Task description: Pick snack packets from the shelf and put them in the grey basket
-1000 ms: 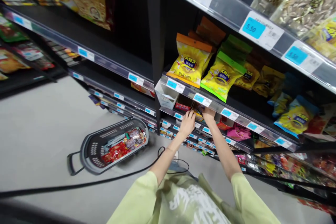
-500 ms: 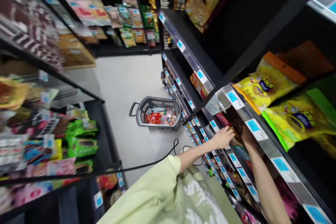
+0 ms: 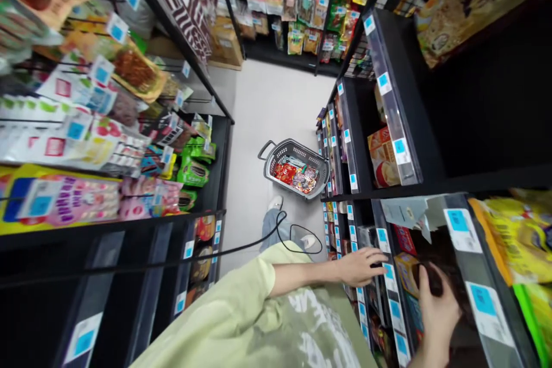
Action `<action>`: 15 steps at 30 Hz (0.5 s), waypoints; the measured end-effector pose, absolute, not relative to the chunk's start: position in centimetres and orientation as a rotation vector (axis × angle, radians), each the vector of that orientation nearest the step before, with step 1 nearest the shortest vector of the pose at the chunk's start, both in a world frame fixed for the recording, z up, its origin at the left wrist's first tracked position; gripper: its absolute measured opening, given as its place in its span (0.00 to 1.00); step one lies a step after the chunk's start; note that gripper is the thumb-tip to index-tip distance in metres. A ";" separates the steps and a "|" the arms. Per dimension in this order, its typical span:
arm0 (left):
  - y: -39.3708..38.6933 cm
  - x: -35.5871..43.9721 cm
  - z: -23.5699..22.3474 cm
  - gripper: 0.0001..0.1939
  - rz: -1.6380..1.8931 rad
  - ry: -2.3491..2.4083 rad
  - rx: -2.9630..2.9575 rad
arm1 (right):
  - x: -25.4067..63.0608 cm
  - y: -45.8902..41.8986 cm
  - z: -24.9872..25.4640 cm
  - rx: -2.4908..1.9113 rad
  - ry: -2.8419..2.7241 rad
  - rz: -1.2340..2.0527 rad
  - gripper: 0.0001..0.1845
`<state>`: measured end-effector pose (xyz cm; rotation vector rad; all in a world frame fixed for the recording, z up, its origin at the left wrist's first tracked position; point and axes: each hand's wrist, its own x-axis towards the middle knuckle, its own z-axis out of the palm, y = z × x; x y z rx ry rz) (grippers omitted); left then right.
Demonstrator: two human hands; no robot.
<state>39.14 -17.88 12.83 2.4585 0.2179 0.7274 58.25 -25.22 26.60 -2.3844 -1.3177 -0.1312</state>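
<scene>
My left hand (image 3: 362, 266) lies with its fingers stretched out at the price-tag strip (image 3: 389, 276) of a right-hand shelf, holding nothing. Deeper inside that shelf, my right hand (image 3: 439, 303) has its thumb and fingers curled around something dark brown. Shadow hides what it is. Just left of the right thumb stands a yellow-brown box (image 3: 406, 272), with a blue package (image 3: 414, 311) in front of it and a red package (image 3: 404, 238) behind. A pale torn carton (image 3: 411, 211) sits farther along the same shelf.
On the floor stands a grey basket (image 3: 297, 144) with red and other packets inside. A black cable (image 3: 241, 248) crosses in front of me. Hanging snack bags (image 3: 194, 172) line the left rack. Yellow bags (image 3: 513, 236) lie on the shelf at right, beside an upright carton (image 3: 383, 155).
My view has swung to the right. My hands, close together before, are now apart: the left has drawn back to the shelf edge, while the right stays inside the shelf.
</scene>
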 end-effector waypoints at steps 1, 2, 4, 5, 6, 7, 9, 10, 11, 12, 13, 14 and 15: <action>-17.3 38.0 12.4 0.20 0.691 0.222 2.437 | 56.6 -25.1 26.6 -2.346 -1.295 -0.217 0.26; -16.5 36.8 12.0 0.18 0.656 0.217 2.424 | 54.9 -24.8 26.5 -2.316 -1.262 -0.296 0.23; -14.4 34.6 11.5 0.14 0.595 0.188 2.417 | 51.3 -23.5 26.1 -2.293 -1.220 -0.373 0.21; -13.2 33.4 11.3 0.12 0.568 0.166 2.420 | 49.6 -22.6 25.8 -2.294 -1.219 -0.368 0.24; -11.9 32.3 11.1 0.11 0.544 0.142 2.424 | 47.9 -21.5 25.5 -2.299 -1.232 -0.341 0.26; -10.6 31.2 10.9 0.11 0.522 0.117 2.428 | 46.3 -20.3 25.1 -2.302 -1.258 -0.293 0.28; -7.9 28.8 10.5 0.10 0.479 0.080 2.434 | 43.3 -17.7 24.1 -2.310 -1.295 -0.154 0.27; -6.5 27.5 10.2 0.10 0.453 0.077 2.436 | 42.0 -16.2 23.5 -2.314 -1.299 -0.067 0.24; -5.3 26.2 9.8 0.09 0.420 0.097 2.437 | 40.8 -14.6 22.8 -2.312 -1.306 0.036 0.21; -4.1 24.8 9.4 0.09 0.381 0.147 2.435 | 39.8 -13.1 22.0 -2.299 -1.327 0.158 0.20; -3.0 23.5 8.9 0.09 0.338 0.216 2.426 | 38.8 -11.4 21.0 -2.279 -1.362 0.291 0.19; -2.1 22.0 8.3 0.10 0.297 0.295 2.407 | 38.0 -9.8 19.8 -2.255 -1.406 0.424 0.20; -1.3 20.6 7.7 0.10 0.260 0.372 2.379 | 37.3 -8.2 18.4 -2.229 -1.452 0.559 0.19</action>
